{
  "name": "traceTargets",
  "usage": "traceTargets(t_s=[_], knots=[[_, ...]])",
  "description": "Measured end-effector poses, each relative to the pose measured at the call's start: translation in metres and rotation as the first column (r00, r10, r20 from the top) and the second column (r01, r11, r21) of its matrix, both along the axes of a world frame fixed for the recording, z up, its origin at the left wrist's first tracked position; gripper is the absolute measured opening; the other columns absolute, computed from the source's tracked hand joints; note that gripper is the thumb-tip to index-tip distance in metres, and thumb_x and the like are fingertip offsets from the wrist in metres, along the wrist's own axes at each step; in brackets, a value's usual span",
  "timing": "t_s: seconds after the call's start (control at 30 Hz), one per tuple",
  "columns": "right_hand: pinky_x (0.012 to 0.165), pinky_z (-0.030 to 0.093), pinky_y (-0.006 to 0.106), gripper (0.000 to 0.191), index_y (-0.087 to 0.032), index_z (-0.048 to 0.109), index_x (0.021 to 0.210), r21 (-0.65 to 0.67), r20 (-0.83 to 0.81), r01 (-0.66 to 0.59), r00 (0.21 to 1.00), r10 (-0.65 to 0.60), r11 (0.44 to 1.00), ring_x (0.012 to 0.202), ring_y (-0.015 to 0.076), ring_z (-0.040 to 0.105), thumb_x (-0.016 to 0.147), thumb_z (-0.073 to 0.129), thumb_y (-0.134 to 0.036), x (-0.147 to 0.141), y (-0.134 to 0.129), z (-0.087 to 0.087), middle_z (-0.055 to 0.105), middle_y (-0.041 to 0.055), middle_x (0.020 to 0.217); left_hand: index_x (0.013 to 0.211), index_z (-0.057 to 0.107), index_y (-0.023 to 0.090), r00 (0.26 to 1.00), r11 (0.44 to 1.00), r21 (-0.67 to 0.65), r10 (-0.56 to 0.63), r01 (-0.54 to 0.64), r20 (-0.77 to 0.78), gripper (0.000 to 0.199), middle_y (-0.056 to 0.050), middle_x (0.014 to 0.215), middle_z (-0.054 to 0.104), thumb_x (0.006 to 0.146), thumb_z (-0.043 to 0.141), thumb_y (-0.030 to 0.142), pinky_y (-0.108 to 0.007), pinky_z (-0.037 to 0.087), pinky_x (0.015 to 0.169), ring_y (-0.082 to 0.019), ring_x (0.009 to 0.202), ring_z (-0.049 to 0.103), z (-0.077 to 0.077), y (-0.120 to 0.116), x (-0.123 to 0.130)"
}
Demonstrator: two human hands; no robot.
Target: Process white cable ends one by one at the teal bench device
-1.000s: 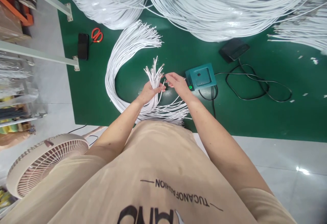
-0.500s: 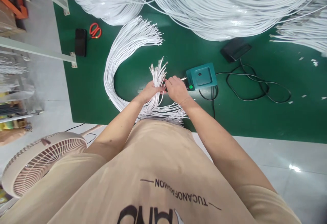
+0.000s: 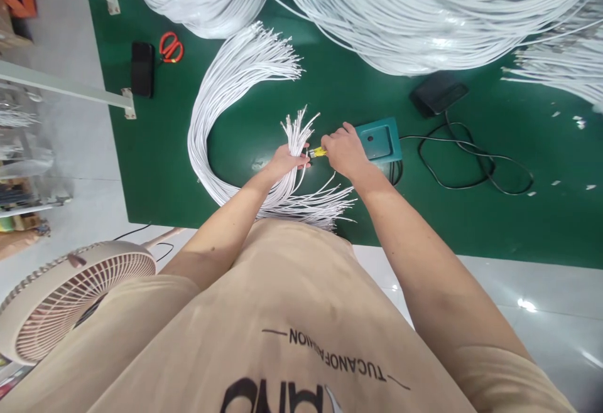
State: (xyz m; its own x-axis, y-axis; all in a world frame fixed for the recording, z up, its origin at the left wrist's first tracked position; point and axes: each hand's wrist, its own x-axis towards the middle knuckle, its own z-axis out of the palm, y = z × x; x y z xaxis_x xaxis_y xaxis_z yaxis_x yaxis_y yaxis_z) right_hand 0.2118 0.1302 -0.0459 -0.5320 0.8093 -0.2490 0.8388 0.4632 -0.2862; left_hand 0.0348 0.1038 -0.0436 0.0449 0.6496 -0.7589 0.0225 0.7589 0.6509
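Observation:
My left hand (image 3: 285, 162) is closed around a bundle of white cables (image 3: 296, 137), whose tipped ends fan out above the fingers. One cable end stands apart at the fingertips, on the right side. In my right hand (image 3: 346, 152) is a small yellow tool (image 3: 319, 151) with a metallic tip, its exact kind unclear. That tip points left and lies close to the separated cable end; whether they touch I cannot tell. Just beyond the right hand sits a teal device (image 3: 389, 140) with a recessed top, partly covered by the hand.
More white cables (image 3: 200, 130) curve across the green table (image 3: 471, 225) on the left. Large cable coils (image 3: 438, 17) lie at the back. Red-handled scissors (image 3: 171, 47), a black phone-like object (image 3: 142, 69) and a black box (image 3: 438, 94) with a cord are there. A fan (image 3: 80, 300) stands left.
My right hand has moved right, away from the left hand, and the yellow tool now shows in it. My left hand keeps its hold on the cables.

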Motion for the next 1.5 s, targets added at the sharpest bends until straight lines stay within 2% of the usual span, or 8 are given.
traceTargets(t_s=[0.3, 0.5, 0.77, 0.97, 1.13, 1.27, 1.33, 1.5], knots=[[0.117, 0.011, 0.057, 0.026, -0.017, 0.073, 0.091, -0.12, -0.232, 0.166, 0.954, -0.19, 0.979, 0.12, 0.0292, 0.048, 0.078, 0.05, -0.017, -0.015, -0.004, -0.004, 0.066, 0.0103, 0.107, 0.116, 0.058, 0.007, 0.999, 1.0, 0.011, -0.023, 0.023, 0.044, 0.053, -0.002, 0.072, 0.068, 0.065, 0.071, 0.004, -0.023, 0.044, 0.063, -0.014, 0.066, 0.068, 0.007, -0.001, -0.003], [0.115, 0.018, 0.059, 0.022, -0.018, 0.071, 0.079, -0.328, -0.254, 0.236, 0.911, -0.326, 0.915, 0.133, 0.0312, 0.042, 0.077, 0.05, -0.015, -0.029, -0.003, 0.0, 0.066, 0.0085, 0.118, 0.113, 0.06, 0.009, 0.998, 0.998, 0.063, -0.011, 0.008, 0.055, 0.054, 0.0, 0.069, 0.067, 0.061, 0.075, 0.008, -0.025, 0.047, 0.066, -0.014, 0.065, 0.067, 0.007, -0.003, -0.003], [0.109, 0.03, 0.048, 0.022, -0.016, 0.07, 0.075, -0.358, -0.268, 0.296, 0.876, -0.401, 0.886, 0.111, 0.0266, 0.058, 0.079, 0.048, -0.017, -0.03, -0.004, 0.006, 0.069, 0.0097, 0.108, 0.113, 0.06, 0.009, 0.998, 0.994, 0.104, -0.028, 0.022, 0.059, 0.056, -0.001, 0.07, 0.068, 0.059, 0.077, 0.013, -0.025, 0.049, 0.067, -0.016, 0.068, 0.068, 0.005, -0.006, -0.006], [0.104, 0.035, 0.044, 0.031, -0.015, 0.07, 0.093, -0.411, -0.202, 0.347, 0.867, -0.456, 0.843, 0.1, 0.0232, 0.062, 0.088, 0.04, -0.021, -0.029, 0.001, 0.01, 0.071, 0.0096, 0.104, 0.11, 0.062, 0.009, 1.0, 0.993, 0.116, -0.021, 0.023, -0.019, 0.052, 0.001, 0.069, 0.066, 0.06, 0.075, 0.01, -0.027, 0.049, 0.072, -0.013, 0.066, 0.066, 0.013, -0.007, -0.001], [0.106, 0.032, 0.048, 0.028, -0.017, 0.071, 0.092, -0.398, -0.162, 0.246, 0.929, -0.332, 0.884, 0.101, 0.024, 0.061, 0.089, 0.045, -0.026, -0.031, 0.001, 0.006, 0.071, 0.0089, 0.103, 0.105, 0.064, 0.01, 0.998, 0.991, 0.129, -0.025, 0.031, -0.052, 0.047, 0.003, 0.064, 0.063, 0.06, 0.074, 0.009, -0.025, 0.047, 0.068, -0.011, 0.061, 0.062, 0.013, -0.007, 0.001], [0.111, 0.025, 0.05, 0.028, -0.017, 0.071, 0.092, -0.168, -0.198, 0.153, 0.963, -0.185, 0.974, 0.103, 0.0247, 0.058, 0.088, 0.044, -0.021, -0.021, -0.003, 0.005, 0.069, 0.0097, 0.099, 0.11, 0.062, 0.009, 0.998, 0.989, 0.139, -0.036, 0.042, -0.048, 0.048, 0.002, 0.065, 0.064, 0.063, 0.071, 0.009, -0.022, 0.044, 0.062, -0.01, 0.061, 0.062, 0.008, -0.007, -0.002], [0.114, 0.02, 0.052, 0.027, -0.016, 0.07, 0.096, -0.054, -0.184, 0.117, 0.975, -0.125, 0.992, 0.105, 0.0259, 0.055, 0.088, 0.045, -0.021, -0.013, -0.004, 0.005, 0.068, 0.0105, 0.098, 0.112, 0.061, 0.008, 0.997, 0.991, 0.124, -0.04, 0.047, -0.058, 0.048, 0.001, 0.065, 0.064, 0.064, 0.07, 0.007, -0.021, 0.042, 0.059, -0.01, 0.06, 0.062, 0.007, -0.005, -0.003], [0.114, 0.017, 0.053, 0.025, -0.015, 0.068, 0.1, -0.023, -0.061, 0.012, 0.998, -0.013, 1.0, 0.098, 0.0252, 0.057, 0.084, 0.05, -0.017, 0.0, -0.003, 0.004, 0.069, 0.0094, 0.092, 0.113, 0.06, 0.006, 0.997, 0.998, 0.063, -0.025, 0.029, -0.067, 0.05, 0.002, 0.063, 0.062, 0.064, 0.07, 0.004, -0.022, 0.042, 0.059, -0.012, 0.059, 0.064, 0.006, -0.001, -0.001]])
